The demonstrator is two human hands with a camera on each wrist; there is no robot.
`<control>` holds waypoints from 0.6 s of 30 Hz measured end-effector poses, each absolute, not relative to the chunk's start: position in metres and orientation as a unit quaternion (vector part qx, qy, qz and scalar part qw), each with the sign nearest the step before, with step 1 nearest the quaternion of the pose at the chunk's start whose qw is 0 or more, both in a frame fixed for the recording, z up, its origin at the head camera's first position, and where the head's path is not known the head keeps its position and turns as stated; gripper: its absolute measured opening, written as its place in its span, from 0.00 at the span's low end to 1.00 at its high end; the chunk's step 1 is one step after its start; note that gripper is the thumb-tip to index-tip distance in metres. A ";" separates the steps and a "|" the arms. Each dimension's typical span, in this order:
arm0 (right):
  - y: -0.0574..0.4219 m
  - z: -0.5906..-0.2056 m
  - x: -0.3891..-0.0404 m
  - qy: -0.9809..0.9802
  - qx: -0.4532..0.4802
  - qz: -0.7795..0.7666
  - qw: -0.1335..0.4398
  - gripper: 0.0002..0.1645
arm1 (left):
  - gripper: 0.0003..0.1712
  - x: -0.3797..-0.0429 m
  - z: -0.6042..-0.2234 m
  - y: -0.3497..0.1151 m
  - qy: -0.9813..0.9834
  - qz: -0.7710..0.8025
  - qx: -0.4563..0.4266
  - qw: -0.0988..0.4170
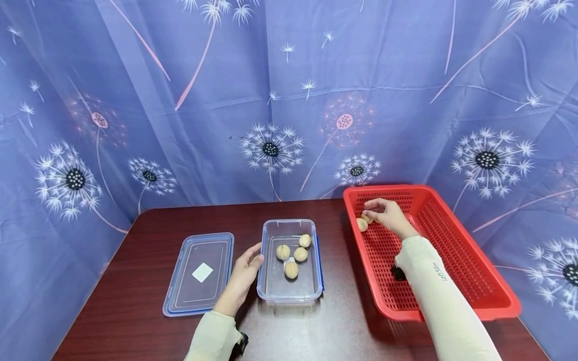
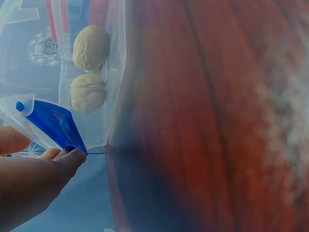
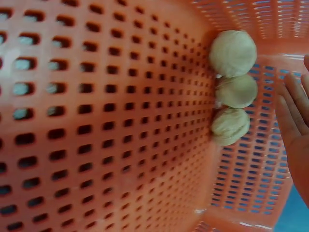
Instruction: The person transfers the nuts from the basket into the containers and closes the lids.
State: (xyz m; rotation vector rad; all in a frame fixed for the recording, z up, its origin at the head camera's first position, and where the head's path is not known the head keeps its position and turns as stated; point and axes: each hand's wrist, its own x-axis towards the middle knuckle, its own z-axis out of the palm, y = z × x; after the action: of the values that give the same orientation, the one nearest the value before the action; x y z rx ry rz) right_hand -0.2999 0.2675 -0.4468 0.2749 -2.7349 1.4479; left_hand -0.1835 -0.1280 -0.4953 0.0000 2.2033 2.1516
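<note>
A clear plastic food container [image 1: 290,293] with blue side latches stands on the table, several walnuts [image 1: 291,270] on its floor. My left hand [image 1: 244,273] grips its left wall; the left wrist view shows fingers and thumb around a blue latch [image 2: 55,125]. Over the far left of a red basket [image 1: 451,260] my right hand [image 1: 388,215] reaches down. Three walnuts [image 3: 231,126] lie in a row there in the right wrist view, where the fingers look extended, a little apart from them. In the head view the fingertips partly cover the walnuts.
Left of the container lies its clear lid [image 1: 198,296] with a blue seal and a white square on it. The dark red-brown table [image 1: 122,281] ends at a blue dandelion-print curtain [image 1: 217,165] behind and at the sides.
</note>
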 end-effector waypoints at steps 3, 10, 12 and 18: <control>0.270 -0.452 -0.299 -0.882 0.081 0.465 -0.012 0.21 | 0.25 -0.184 -0.495 -0.128 0.715 0.699 0.001 0.030; 0.276 -0.466 -0.298 -0.874 0.082 0.476 -0.054 0.23 | 0.25 -0.185 -0.497 -0.128 0.715 0.699 0.003 0.031; 0.277 -0.468 -0.298 -0.873 0.084 0.477 -0.057 0.23 | 0.26 -0.185 -0.497 -0.128 0.715 0.698 0.005 0.030; 0.279 -0.474 -0.298 -0.875 0.090 0.473 -0.049 0.23 | 0.26 -0.184 -0.496 -0.127 0.716 0.698 0.008 0.028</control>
State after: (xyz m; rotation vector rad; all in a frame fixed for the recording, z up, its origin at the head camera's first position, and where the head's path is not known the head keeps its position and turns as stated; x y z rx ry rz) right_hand -0.2979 0.2787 -0.4741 0.2932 -2.8390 1.5342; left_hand -0.1842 -0.1274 -0.4955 0.0247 2.2093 2.1542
